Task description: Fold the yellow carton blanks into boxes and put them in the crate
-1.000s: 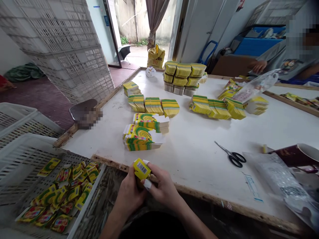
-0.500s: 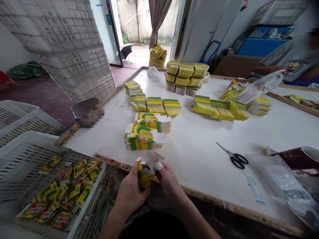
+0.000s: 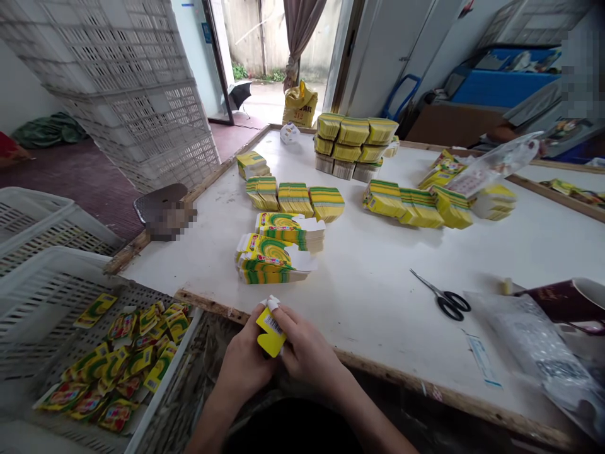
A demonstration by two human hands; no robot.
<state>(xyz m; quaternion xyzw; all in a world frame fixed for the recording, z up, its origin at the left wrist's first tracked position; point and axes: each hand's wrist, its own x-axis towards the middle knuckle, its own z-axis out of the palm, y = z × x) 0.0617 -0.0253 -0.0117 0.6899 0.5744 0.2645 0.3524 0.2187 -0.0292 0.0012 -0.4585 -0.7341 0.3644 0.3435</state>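
At the table's near edge, my left hand and my right hand are closed together on one small yellow carton. A barcode shows on its upper face, and a yellow flap hangs toward me. White coverings wrap the fingertips or thumbs that meet at its far end. My palms hide the carton's lower part. Just beyond my hands lie two stacks of flat yellow-and-green cartons with white flaps. Down to my left, a white plastic crate holds several small yellow cartons.
Scissors lie on the white table at right, near a clear plastic bag and a dark mug. Bundled cartons are piled farther back. A dustpan rests by the left edge. A person is at far right.
My right hand has come left against my left hand and now grips the carton too. The carton has turned so that its barcode face shows.
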